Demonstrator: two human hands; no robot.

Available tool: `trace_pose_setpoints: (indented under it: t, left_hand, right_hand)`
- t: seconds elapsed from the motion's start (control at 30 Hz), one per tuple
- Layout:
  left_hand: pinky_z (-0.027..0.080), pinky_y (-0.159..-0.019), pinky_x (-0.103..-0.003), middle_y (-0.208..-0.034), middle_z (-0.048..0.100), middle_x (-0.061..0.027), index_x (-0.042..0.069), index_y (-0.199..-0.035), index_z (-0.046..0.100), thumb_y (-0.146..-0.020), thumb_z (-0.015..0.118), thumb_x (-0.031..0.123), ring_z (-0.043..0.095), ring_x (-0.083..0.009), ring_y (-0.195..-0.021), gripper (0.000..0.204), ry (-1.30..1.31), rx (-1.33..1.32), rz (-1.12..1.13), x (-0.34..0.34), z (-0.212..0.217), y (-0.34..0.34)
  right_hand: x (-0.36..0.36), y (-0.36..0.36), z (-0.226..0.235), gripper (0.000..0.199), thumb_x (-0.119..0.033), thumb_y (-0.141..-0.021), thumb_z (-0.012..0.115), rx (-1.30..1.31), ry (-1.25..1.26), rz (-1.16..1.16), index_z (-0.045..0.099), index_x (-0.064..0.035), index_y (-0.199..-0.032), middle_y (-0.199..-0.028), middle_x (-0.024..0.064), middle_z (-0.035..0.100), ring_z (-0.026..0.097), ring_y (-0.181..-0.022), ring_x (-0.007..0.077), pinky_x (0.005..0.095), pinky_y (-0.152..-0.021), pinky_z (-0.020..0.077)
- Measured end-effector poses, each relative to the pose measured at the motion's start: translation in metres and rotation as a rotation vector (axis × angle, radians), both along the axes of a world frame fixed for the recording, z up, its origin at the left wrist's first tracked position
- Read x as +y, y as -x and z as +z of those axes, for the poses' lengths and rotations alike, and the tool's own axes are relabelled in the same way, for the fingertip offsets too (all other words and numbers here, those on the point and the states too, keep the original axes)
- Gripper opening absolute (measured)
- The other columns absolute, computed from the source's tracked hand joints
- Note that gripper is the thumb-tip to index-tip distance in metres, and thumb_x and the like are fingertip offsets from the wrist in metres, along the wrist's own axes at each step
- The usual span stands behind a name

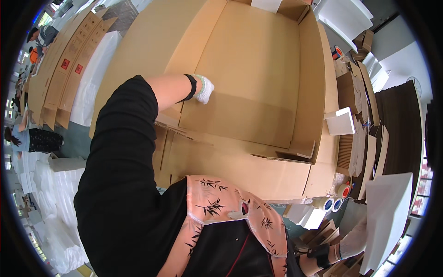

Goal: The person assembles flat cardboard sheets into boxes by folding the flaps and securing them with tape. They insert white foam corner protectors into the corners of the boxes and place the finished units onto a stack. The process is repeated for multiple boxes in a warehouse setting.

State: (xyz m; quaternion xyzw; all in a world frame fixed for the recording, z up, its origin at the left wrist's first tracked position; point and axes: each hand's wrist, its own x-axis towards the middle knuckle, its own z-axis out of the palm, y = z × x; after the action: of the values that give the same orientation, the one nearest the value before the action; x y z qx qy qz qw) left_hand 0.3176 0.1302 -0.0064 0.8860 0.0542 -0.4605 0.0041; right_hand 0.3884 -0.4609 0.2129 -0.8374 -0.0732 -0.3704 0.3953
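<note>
A large open cardboard box (251, 64) lies in front of me, with its flaps folded outward. My left hand (204, 90), in a white glove, reaches over the box's near left corner beside its left wall. Its fingers are foreshortened, so I cannot make out whether they are spread or curled. At the lower right, my right hand (354, 241), also gloved in white, is closed on the edge of a white foam board (387, 219). The board stands on edge, away from the box; the fingertips are hidden behind it.
A small white foam piece (340, 122) sits on the box's right edge. Tape rolls (327, 204) hang near the right front edge. Stacked cardboard (348, 92) stands to the right. Flattened cartons (69, 64) and wrapped white material (57, 207) are at left, with another person (34, 140) beyond.
</note>
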Motion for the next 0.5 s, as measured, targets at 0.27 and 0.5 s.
trace_pose_setpoints:
  t: [0.27, 0.5]
  left_hand:
    - [0.054, -0.081, -0.047, -0.099, 0.072, -0.0149, 0.007, -0.100, 0.072, -0.077, 0.062, 0.025, 0.068, -0.0348, -0.095, 0.031, 0.125, -0.380, 0.153, -0.017, 0.071, 0.038]
    - [0.052, -0.053, -0.046, -0.073, 0.067, -0.0136, 0.009, -0.078, 0.069, -0.086, 0.056, 0.029, 0.067, -0.0337, -0.066, 0.026, 0.109, -0.583, 0.025, -0.101, 0.116, 0.154]
  right_hand:
    - [0.157, -0.047, 0.040, 0.043, -0.004, -0.089, 0.055, 0.140, -0.076, 0.453, 0.058, -0.0005, -0.132, -0.127, 0.0125, 0.061, 0.061, -0.112, 0.0209, 0.0316, -0.095, 0.0494]
    - [0.375, -0.084, -0.010, 0.051, 0.009, -0.077, 0.050, 0.178, 0.548, 1.366, 0.064, -0.0047, -0.124, -0.116, 0.0137, 0.064, 0.063, -0.107, 0.0257, 0.0341, -0.093, 0.0496]
